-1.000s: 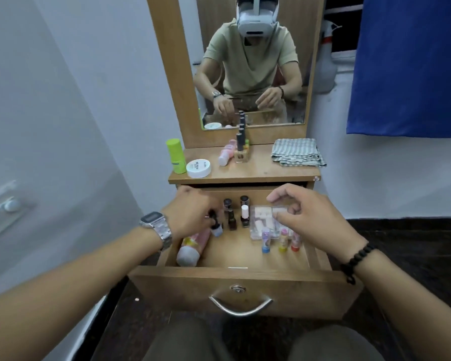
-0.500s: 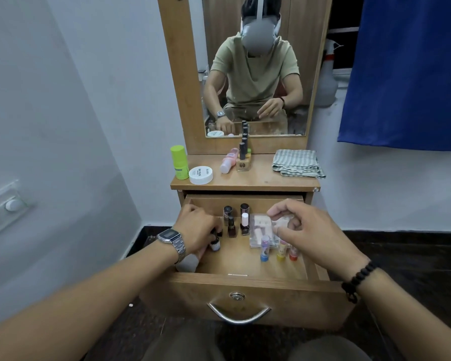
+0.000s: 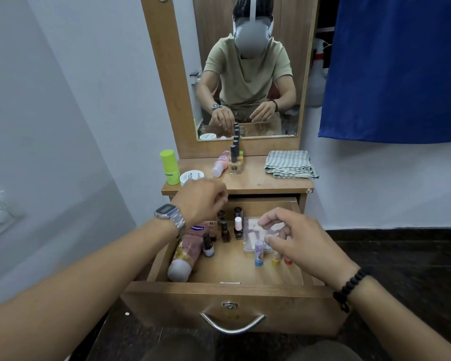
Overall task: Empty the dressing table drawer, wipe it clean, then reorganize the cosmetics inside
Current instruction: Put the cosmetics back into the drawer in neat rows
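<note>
A person's left hand (image 3: 202, 201), loosely curled and holding nothing visible, hovers above the open drawer (image 3: 232, 298) while the right hand (image 3: 297, 243) hangs slack over upright lip balms (image 3: 258, 252); remaining tabletop bottles (image 3: 235, 162) are best gripped low and set down upright.

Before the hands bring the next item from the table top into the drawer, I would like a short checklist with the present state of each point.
1. Drawer pulled open: ok.
2. Free floor in the drawer's middle: ok.
3. Left hand holds nothing: cannot tell, fingers hidden.
4. Right hand holds nothing: ok.
5. Three small tubes upright: ok.
6. Pink bottle on the table top reachable: ok.
</note>
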The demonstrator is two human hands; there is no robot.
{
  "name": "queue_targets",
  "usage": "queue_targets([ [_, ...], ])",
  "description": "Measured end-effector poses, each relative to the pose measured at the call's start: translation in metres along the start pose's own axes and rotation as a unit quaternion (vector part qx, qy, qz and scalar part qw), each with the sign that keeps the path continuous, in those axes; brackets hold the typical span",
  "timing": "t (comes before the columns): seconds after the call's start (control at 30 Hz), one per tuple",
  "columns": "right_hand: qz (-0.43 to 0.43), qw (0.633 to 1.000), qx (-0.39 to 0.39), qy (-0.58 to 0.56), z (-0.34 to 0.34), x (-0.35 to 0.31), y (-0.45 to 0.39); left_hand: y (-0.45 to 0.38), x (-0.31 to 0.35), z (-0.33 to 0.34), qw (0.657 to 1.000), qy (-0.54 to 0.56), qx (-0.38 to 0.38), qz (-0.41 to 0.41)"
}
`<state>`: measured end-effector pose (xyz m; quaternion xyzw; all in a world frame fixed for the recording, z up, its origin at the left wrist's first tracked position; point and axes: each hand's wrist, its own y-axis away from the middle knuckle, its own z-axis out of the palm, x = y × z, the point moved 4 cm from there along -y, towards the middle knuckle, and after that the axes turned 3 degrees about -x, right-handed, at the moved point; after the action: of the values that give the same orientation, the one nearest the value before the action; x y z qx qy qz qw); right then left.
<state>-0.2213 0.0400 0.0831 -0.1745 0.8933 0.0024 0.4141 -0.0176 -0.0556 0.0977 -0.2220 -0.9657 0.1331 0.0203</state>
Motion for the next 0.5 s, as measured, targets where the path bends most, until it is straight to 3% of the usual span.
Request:
queue_targets([
  [0.13, 0.009, 1.0, 0.002, 0.003, -0.003, 0.005, 0.0, -0.043, -0.012, -0.013, 0.997, 0.049, 0.06, -0.026],
  [0.3, 0.005, 1.0, 0.005, -0.01, -0.006, 0.008, 0.0, -0.088, -0.022, -0.02, 0.994, 0.024, 0.095, -0.051],
  [0.5, 0.009, 1.0, 0.008, -0.017, -0.007, 0.014, -0.001, -0.116, -0.017, -0.019, 0.998, -0.017, 0.057, -0.036],
])
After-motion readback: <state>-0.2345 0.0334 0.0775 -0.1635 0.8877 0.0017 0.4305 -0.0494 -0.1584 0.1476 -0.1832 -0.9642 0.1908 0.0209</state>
